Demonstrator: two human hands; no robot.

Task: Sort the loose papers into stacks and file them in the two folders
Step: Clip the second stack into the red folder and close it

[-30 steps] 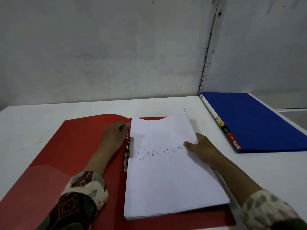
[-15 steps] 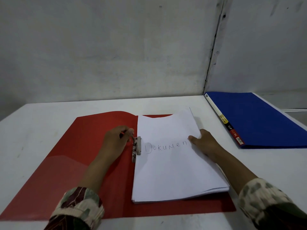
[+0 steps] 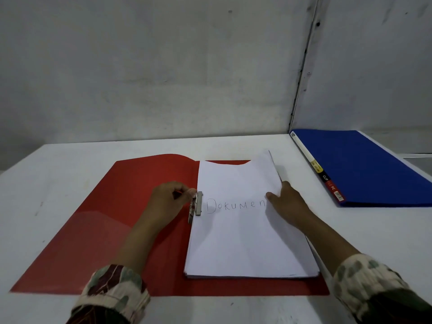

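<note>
A red folder (image 3: 98,230) lies open on the white table. On its right half sits a stack of white papers (image 3: 243,242) with "Dokumen" handwritten on the top sheet. A metal clip (image 3: 196,206) sits at the stack's left edge by the folder's spine. My left hand (image 3: 168,202) has its fingers curled at the clip's lever. My right hand (image 3: 287,202) rests with straight fingers on the stack's right edge, thumb on the top sheet. A closed blue folder (image 3: 364,167) lies at the far right.
The white table (image 3: 70,160) ends at a grey wall behind. A vertical corner seam (image 3: 304,66) runs down the wall above the blue folder. Bare table shows left of the red folder and between the two folders.
The view has shifted slightly, so the folders sit more to the right in frame. My left hand has moved from above the clip down onto its lever. The right hand stays on the stack's edge.
</note>
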